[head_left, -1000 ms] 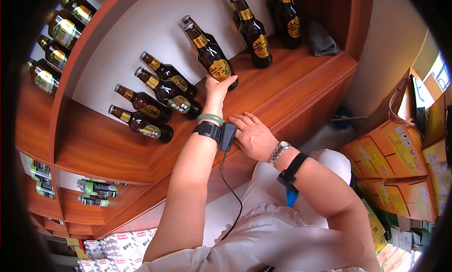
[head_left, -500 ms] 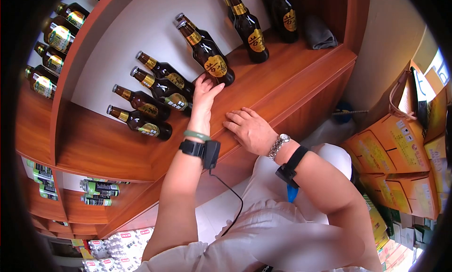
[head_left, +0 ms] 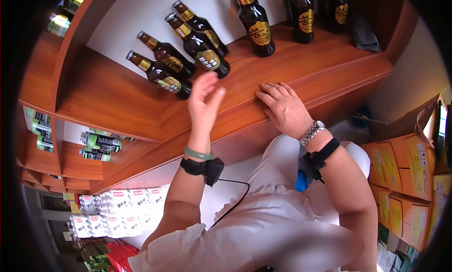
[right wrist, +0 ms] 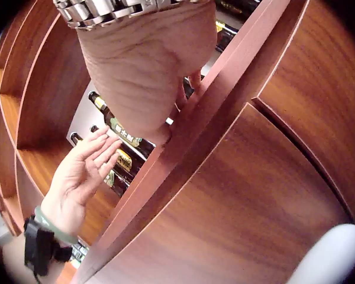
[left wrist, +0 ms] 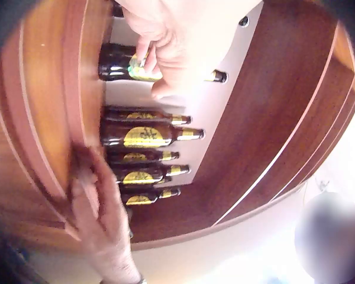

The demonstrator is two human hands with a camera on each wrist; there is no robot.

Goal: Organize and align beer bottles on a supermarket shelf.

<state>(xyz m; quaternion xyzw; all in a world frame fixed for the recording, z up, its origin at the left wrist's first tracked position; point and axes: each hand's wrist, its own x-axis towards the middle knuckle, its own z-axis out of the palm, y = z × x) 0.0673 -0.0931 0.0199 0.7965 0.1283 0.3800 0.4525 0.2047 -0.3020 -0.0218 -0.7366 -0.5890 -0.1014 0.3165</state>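
Clearly glossy dark bottles [head_left: 259, 29], gold-necked; left hand [head_left: 205, 105] empty, fingers apart; right hand [head_left: 288, 111] resting on shelf [head_left: 320, 60].

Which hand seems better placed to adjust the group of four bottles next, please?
Left, probably: the left hand is open beside the four bottles; the right hand rests farther off, on the shelf edge.

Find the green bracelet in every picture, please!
Head: the green bracelet is left of the middle, a bit below halfway.
Left wrist: I can't see it in this one.
Right wrist: it's near the lower left.
Shared landmark: the right hand shows in all three.
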